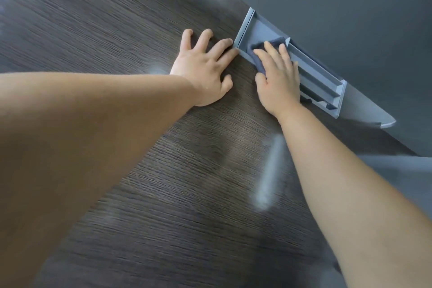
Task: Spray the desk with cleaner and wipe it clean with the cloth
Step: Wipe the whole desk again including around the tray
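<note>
We take the grey tray (247, 30), sunk into the desk (117, 30) at its far edge, as our landmark. Our right hand (278, 77) lies over the tray's near lip, fingers flat and together, pressing the cloth (258, 50) into the tray's left pocket. The hand is flat, pinning the cloth rather than gripping it. The cloth is dark, soft and limp by the look of it; we judge it will bunch and fold into corners, and is best held under a spread palm or pinched at an edge. Our left hand (205, 65) rests just left of the tray, open, fingers splayed on the wood, fingertips at the tray's corner, likely bracing. Both arms reach out nearly straight. No cleaner bottle is in view. Pale sheen on the wood nearer us than the tray could be glare or wet; we cannot tell.
</note>
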`<action>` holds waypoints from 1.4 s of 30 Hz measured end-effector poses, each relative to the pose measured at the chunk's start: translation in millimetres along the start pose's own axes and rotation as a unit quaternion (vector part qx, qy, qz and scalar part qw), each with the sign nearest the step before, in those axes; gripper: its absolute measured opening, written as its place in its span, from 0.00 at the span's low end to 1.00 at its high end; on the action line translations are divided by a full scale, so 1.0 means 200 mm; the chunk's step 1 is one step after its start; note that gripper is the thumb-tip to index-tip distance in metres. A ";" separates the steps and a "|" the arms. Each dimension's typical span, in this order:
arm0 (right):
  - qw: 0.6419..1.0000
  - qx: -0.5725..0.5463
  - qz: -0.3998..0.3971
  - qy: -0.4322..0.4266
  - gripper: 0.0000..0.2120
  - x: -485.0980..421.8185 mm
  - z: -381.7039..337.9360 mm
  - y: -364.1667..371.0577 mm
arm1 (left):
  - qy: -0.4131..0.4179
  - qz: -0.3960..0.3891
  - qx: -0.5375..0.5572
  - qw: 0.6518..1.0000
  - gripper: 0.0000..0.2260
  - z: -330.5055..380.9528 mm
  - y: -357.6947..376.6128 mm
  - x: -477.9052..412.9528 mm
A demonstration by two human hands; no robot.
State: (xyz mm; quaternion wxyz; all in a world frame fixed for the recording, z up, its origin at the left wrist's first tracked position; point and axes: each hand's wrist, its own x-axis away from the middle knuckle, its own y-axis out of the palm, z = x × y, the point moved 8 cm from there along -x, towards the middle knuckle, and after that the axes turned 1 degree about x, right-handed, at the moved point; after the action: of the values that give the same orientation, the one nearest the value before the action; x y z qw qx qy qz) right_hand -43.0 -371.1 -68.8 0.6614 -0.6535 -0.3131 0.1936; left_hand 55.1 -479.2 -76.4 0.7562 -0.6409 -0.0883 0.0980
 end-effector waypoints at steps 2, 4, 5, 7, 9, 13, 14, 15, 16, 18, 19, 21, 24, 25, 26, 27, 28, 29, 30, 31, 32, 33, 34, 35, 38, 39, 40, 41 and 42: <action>0.998 -0.010 0.012 0.053 0.23 0.00 -0.08 0.03 | 0.000 0.001 0.002 1.000 0.29 -0.01 0.00 0.00; 0.997 -0.014 0.008 0.080 0.24 0.01 -0.17 0.05 | -0.003 -0.003 0.016 1.000 0.29 -0.01 0.00 0.00; 0.997 -0.011 0.006 0.075 0.25 0.02 -0.19 0.06 | -0.005 -0.004 0.020 1.000 0.29 -0.01 -0.01 0.00; 0.998 -0.003 0.004 0.056 0.25 0.04 -0.13 0.06 | -0.004 -0.009 0.013 1.000 0.29 -0.01 0.00 0.00; 0.999 0.014 -0.005 0.052 0.25 0.05 -0.03 0.05 | -0.003 -0.010 0.001 1.000 0.28 0.00 0.01 0.00; 0.995 0.001 -0.003 0.097 0.26 0.05 -0.04 0.05 | -0.002 -0.016 0.003 1.000 0.26 -0.01 0.01 -0.01; 0.994 -0.004 -0.001 0.107 0.26 0.08 -0.06 0.05 | -0.003 -0.019 0.004 1.000 0.26 -0.01 0.01 -0.01; 0.994 -0.006 0.004 0.109 0.27 0.11 -0.09 0.06 | -0.004 -0.021 0.002 1.000 0.26 -0.01 0.02 -0.01; 0.994 -0.004 0.012 0.106 0.27 0.14 -0.09 0.06 | -0.005 -0.024 -0.001 1.000 0.26 -0.01 0.02 -0.01; 0.995 0.009 0.010 0.102 0.28 0.16 -0.08 0.07 | -0.008 -0.035 0.000 0.999 0.26 -0.01 0.02 -0.01; 0.995 0.012 0.004 0.102 0.28 0.14 -0.07 0.06 | -0.009 -0.040 0.000 0.999 0.26 -0.01 0.02 -0.02; 0.993 0.005 -0.021 0.115 0.28 0.04 -0.05 0.05 | -0.014 -0.048 0.001 0.999 0.26 -0.01 0.01 -0.02; 0.991 0.010 -0.041 0.128 0.29 -0.01 -0.04 0.04 | -0.024 -0.061 0.005 0.998 0.26 0.01 0.00 -0.02; 0.991 0.008 -0.037 0.127 0.29 0.01 -0.05 0.04 | -0.028 -0.067 0.009 0.997 0.25 0.02 -0.01 -0.02; 0.992 0.005 -0.033 0.123 0.29 0.05 -0.06 0.06 | -0.036 -0.075 0.016 0.996 0.25 0.03 -0.01 -0.03; 0.992 0.000 -0.025 0.122 0.29 0.10 -0.07 0.06 | -0.048 -0.079 0.019 0.996 0.24 0.03 -0.02 -0.04; 0.992 -0.003 -0.015 0.122 0.29 0.14 -0.07 0.07 | -0.060 -0.078 0.015 0.995 0.24 0.05 -0.04 -0.05; 0.992 -0.004 -0.007 0.123 0.29 0.19 -0.07 0.07 | -0.068 -0.072 0.005 0.995 0.25 0.07 -0.06 -0.06; 0.992 -0.003 0.001 0.129 0.29 0.23 -0.05 0.08 | -0.060 -0.065 -0.007 0.996 0.26 0.11 -0.07 -0.08; 0.990 -0.003 0.007 0.141 0.29 0.27 -0.02 0.08 | -0.035 -0.063 -0.012 0.997 0.27 0.18 -0.07 -0.10; 0.987 -0.005 0.009 0.158 0.30 0.31 0.02 0.09 | 0.000 -0.071 -0.005 0.997 0.29 0.25 -0.05 -0.11; 0.984 -0.010 0.009 0.180 0.29 0.33 0.08 0.09 | 0.030 -0.086 0.014 0.996 0.29 0.31 -0.02 -0.11; 0.980 -0.017 0.007 0.200 0.29 0.34 0.13 0.09 | 0.047 -0.105 0.031 0.993 0.29 0.36 0.02 -0.11; 0.976 -0.022 0.004 0.215 0.29 0.33 0.18 0.09 | 0.052 -0.119 0.038 0.991 0.29 0.39 0.05 -0.10; 0.972 -0.031 -0.006 0.232 0.28 0.24 0.25 0.07 | 0.040 -0.126 0.025 0.991 0.28 0.42 0.10 -0.09; 0.973 -0.032 -0.008 0.230 0.28 0.21 0.24 0.07 | 0.035 -0.124 0.024 0.991 0.28 0.42 0.10 -0.09; 0.973 -0.033 -0.011 0.226 0.27 0.19 0.22 0.07 | 0.032 -0.125 0.026 0.991 0.28 0.41 0.11 -0.09; 0.975 -0.034 -0.012 0.221 0.27 0.17 0.21 0.06 | 0.031 -0.129 0.028 0.991 0.28 0.41 0.11 -0.09; 0.976 -0.033 -0.011 0.214 0.27 0.16 0.20 0.06 | 0.032 -0.134 0.029 0.990 0.28 0.41 0.11 -0.10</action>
State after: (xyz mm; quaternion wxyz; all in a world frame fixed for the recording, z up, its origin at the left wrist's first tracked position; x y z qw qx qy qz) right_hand -44.4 -319.9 -78.0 0.6934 -0.6975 -0.1779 0.0316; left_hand 14.8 -403.6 -84.2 0.7831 -0.6041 -0.1465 -0.0217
